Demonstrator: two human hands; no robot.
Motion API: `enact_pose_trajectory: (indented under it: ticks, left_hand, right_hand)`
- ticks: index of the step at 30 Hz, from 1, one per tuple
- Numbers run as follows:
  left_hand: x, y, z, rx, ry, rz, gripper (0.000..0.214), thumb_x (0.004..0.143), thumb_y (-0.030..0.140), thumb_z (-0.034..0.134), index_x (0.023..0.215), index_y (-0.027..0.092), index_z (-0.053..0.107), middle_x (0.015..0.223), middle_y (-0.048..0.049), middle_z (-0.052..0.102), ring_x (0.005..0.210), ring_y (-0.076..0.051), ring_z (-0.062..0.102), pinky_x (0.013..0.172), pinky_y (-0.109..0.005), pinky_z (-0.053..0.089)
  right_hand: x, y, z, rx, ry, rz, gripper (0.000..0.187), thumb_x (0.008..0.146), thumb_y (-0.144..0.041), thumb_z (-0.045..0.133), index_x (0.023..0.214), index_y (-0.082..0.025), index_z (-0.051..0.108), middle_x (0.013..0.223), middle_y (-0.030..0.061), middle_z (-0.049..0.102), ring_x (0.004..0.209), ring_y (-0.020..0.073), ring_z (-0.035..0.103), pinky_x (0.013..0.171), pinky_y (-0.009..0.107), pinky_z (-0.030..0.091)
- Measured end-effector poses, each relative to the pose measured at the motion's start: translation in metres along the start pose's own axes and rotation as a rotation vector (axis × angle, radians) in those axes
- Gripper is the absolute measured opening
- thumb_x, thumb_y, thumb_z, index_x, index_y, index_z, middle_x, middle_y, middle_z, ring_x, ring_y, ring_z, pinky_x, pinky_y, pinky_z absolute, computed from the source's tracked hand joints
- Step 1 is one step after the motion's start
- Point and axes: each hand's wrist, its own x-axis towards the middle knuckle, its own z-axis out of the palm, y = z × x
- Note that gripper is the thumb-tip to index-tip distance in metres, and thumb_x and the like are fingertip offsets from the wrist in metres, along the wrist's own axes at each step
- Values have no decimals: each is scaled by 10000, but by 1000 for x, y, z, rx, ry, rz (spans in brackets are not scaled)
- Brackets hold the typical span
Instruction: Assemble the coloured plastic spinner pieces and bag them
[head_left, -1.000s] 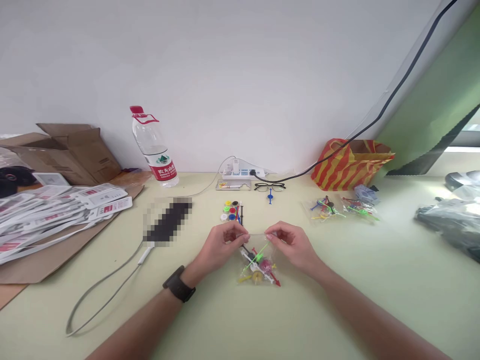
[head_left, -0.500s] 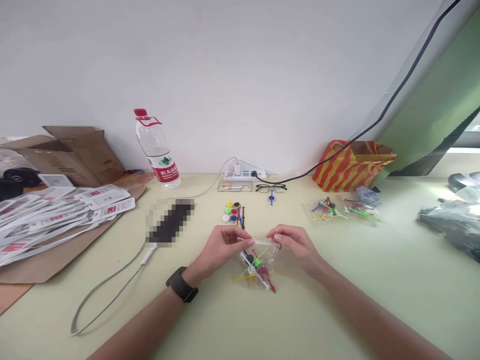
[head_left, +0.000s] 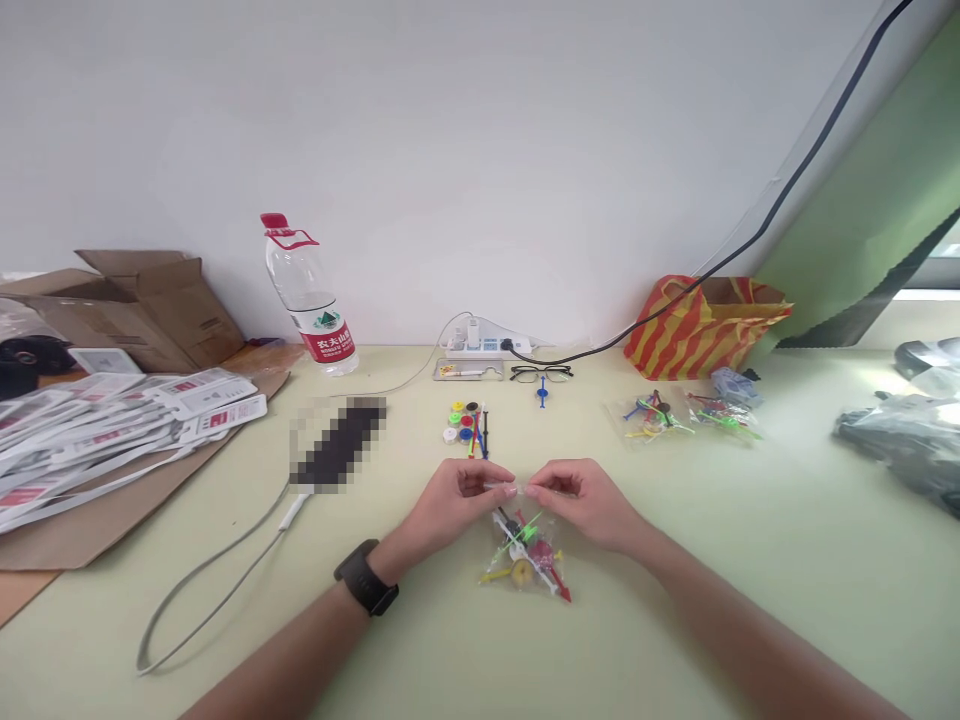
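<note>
A small clear plastic bag of coloured plastic sticks and discs lies on the pale green table in front of me. My left hand, with a black watch on its wrist, pinches the bag's top edge from the left. From the right, my right hand pinches the same edge. The fingertips of both hands nearly touch at the middle of the bag's mouth.
Loose coloured discs and sticks lie just beyond my hands. Two more filled bags sit at the right near a red-and-yellow striped bag. A water bottle, power strip, glasses, cable and stacked cards are around.
My hands have drawn closer together along the bag's top edge, and the bag has shifted slightly toward me.
</note>
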Motion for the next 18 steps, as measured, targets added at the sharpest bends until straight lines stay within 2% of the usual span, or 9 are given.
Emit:
enact_pose_trajectory:
  ticks: [4,8,9,11,13,14,16,18]
  left_hand:
    - [1,2,-1,12,-19,10,304,859,428,791,904,127,784,860,-83,759,784,-188,679,715,-276,531]
    - [1,2,0,23,16,3,372,915,480,714,801,126,731,725,-45,692,659,-142,610,607,-242,468]
    - [0,3,1,17,25,7,372,926,487,700,826,130,725,722,-37,680,652,-137,603,603,-238,465]
    - [-1,4,2,-24,11,19,339,886,468,756,1003,151,727,815,-37,696,697,-141,630,647,-246,499]
    - [-3,5,3,-81,-38,21,499,792,418,858,1198,185,685,929,-45,712,771,-158,667,722,-269,538]
    - [-4,6,4,-99,-56,14,553,765,405,881,1230,192,672,933,-43,712,781,-162,673,736,-273,543]
    - [-4,5,4,-105,-55,-8,452,803,434,847,1141,175,695,816,-22,692,729,-153,656,691,-257,525]
    - [-3,4,4,-72,-18,-23,348,877,491,762,960,158,702,677,3,636,636,-135,608,606,-234,473]
  right_hand:
    - [0,0,-1,-28,12,-21,271,935,-428,680,870,-183,775,855,62,743,787,206,626,716,331,488]
    - [1,-2,-2,29,-10,-26,301,846,-456,787,999,-198,758,773,15,673,700,171,570,641,298,453]
    - [1,-2,-2,57,-9,-13,330,848,-474,783,1029,-201,748,738,1,646,668,160,554,617,288,440]
    - [2,-1,-3,124,19,38,376,896,-542,713,1051,-200,727,676,-13,608,610,148,533,573,276,419]
    - [2,-1,-4,181,71,108,448,933,-621,626,1051,-198,714,621,-17,585,560,145,521,529,269,402]
    - [3,0,-4,199,92,136,483,936,-654,598,1054,-199,710,603,-18,577,544,146,515,515,267,396]
    - [3,0,-5,229,95,154,513,916,-679,614,1103,-208,696,605,-25,571,543,145,510,515,266,398]
    - [2,-1,-5,249,34,122,545,842,-628,749,1199,-226,660,672,-34,589,592,141,522,560,265,418]
